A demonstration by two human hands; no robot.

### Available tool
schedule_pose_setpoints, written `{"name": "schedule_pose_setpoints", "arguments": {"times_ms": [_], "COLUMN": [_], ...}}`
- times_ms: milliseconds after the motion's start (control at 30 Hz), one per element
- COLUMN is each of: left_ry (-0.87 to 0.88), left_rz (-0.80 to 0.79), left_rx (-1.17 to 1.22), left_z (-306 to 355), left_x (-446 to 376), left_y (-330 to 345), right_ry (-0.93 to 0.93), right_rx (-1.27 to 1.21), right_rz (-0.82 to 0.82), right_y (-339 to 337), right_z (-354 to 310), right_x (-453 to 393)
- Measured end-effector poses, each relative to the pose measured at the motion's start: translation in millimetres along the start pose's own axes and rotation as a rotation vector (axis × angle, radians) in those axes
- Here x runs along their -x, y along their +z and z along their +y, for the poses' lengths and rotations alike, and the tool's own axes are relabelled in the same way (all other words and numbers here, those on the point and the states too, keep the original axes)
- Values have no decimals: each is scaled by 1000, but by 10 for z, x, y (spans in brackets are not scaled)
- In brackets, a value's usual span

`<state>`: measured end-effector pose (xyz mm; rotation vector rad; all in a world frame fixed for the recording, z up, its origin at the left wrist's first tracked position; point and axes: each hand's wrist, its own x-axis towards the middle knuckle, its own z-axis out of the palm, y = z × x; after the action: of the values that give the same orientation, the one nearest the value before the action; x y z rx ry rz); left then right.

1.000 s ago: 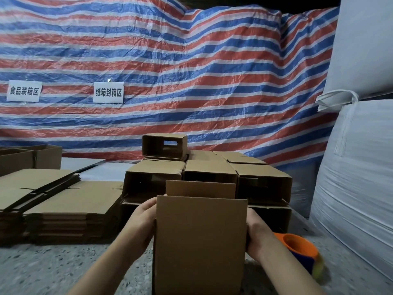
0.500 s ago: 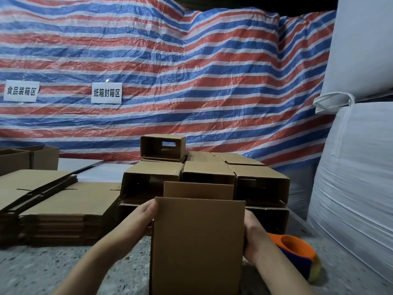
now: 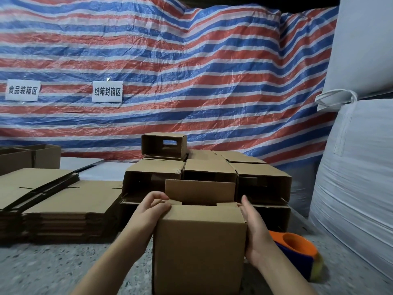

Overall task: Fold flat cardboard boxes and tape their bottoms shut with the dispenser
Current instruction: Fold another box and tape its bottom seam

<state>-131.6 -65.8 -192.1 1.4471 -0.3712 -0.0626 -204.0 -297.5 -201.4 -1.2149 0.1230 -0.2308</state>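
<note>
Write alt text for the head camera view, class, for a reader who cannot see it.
Two bare hands, left hand and right hand, fold the top flaps of an upright brown cardboard box on a speckled floor. An orange and blue tape dispenser lies to its right, stacks of flat cardboard sheets to its left.

We see the brown cardboard box (image 3: 198, 248) standing upright on the speckled floor (image 3: 53, 271), its far flap (image 3: 200, 191) raised and near flap folded inward. The orange-and-blue tape dispenser (image 3: 297, 252) lies just right of it.
</note>
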Motion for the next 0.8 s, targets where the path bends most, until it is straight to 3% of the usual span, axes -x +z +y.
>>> {"name": "schedule_pose_setpoints", "arguments": {"times_ms": [200, 433, 600, 800], "left_ry": [3, 165, 214, 209], "left_rz": [-29, -157, -4, 9], "left_rx": [24, -54, -182, -265], "left_z": [7, 72, 37, 54], "left_x": [-11, -97, -31, 56], "left_y": [-19, -100, -121, -77], "right_ry": [-79, -159, -208, -298], "right_rx": [104, 245, 267, 329], "right_rz": [-179, -262, -178, -113], "right_y": [-97, -131, -160, -142], "right_z": [-69, -185, -146, -87], "right_x": [-14, -63, -66, -77]}}
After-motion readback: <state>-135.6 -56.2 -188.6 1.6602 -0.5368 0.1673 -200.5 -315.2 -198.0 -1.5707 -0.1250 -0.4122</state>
